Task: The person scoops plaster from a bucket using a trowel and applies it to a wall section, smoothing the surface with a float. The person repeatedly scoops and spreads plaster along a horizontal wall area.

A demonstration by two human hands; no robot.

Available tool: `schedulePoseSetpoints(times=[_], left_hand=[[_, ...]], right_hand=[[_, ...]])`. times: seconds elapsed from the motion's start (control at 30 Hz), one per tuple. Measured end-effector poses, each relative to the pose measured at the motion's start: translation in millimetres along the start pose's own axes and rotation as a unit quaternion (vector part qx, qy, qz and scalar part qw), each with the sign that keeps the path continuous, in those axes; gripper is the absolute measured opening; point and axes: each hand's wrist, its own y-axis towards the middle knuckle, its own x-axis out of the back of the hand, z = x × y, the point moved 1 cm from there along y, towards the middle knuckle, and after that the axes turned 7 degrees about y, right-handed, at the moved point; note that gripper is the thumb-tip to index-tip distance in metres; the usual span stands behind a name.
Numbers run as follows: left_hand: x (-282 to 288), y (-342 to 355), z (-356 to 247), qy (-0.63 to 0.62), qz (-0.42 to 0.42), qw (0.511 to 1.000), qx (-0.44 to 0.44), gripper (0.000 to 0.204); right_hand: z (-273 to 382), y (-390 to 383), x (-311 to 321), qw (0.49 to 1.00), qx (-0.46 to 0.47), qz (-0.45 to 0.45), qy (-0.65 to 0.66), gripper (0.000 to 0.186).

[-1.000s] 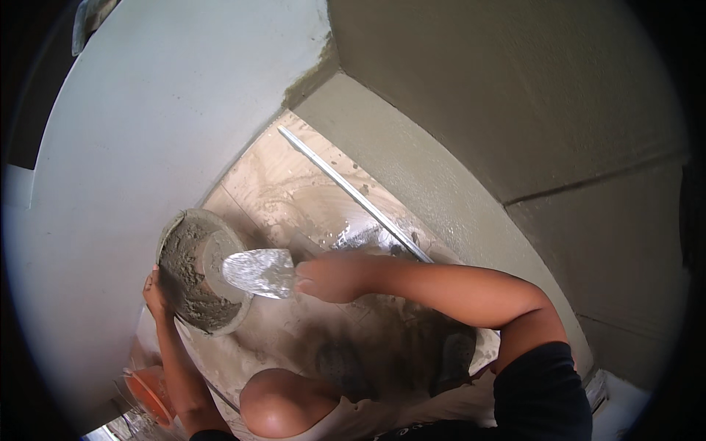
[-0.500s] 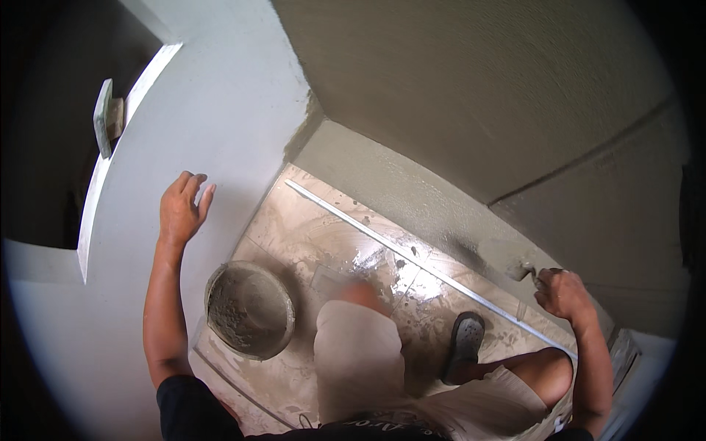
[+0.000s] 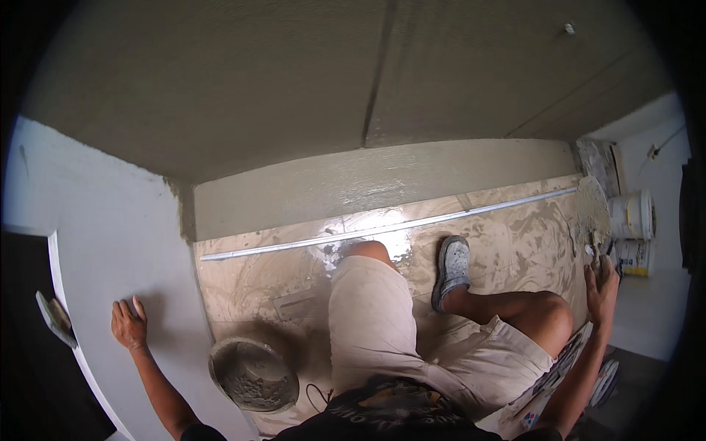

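My right hand [image 3: 603,287] is closed around the handle of a trowel [image 3: 590,209], whose broad blade is smeared with grey mortar. It is out at the far right, over the floor's edge near two white buckets. My left hand [image 3: 129,323] is held out at the left beside the pale wall [image 3: 110,213], fingers apart and nothing in them; whether it touches the wall I cannot tell. Below it to the right stands a round mortar tub [image 3: 213,367] with wet grey mortar inside. A hand float [image 3: 56,319] rests on the ledge of the opening at the far left.
A long metal straightedge [image 3: 390,226] lies across the wet, smeared tile floor [image 3: 507,242]. Behind it rises a wall coated in grey plaster [image 3: 257,95], with a smooth lower band [image 3: 294,192]. Stacked white buckets [image 3: 630,214] stand at the right. My shoe [image 3: 454,264] is on the floor.
My view has swung right, bringing the buckets into sight. My right hand has moved the trowel away from the lower wall band toward the right. My left hand remains by the pale wall.
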Motion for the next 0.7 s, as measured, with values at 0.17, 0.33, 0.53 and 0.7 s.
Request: schedulePoseSetpoints(times=[0.17,0.33,0.53,0.7], left_hand=[[4,-4,19,-0.024,0.041,0.999,0.005,0.036],[-1,-7,17,-0.045,0.021,0.998,0.036,0.036],[14,23,-8,-0.133,0.306,0.930,0.152,0.060],[2,89,-152,-0.437,0.391,0.810,0.002,0.071]], right_hand=[[45,11,5,0.900,-0.191,0.056,0.388,0.028],[64,-5,-56,0.703,-0.322,0.173,0.610,0.015],[39,-58,-143,0.574,-0.412,0.234,0.668,0.023],[18,-67,-233,0.528,-0.441,0.168,0.706,0.027]])
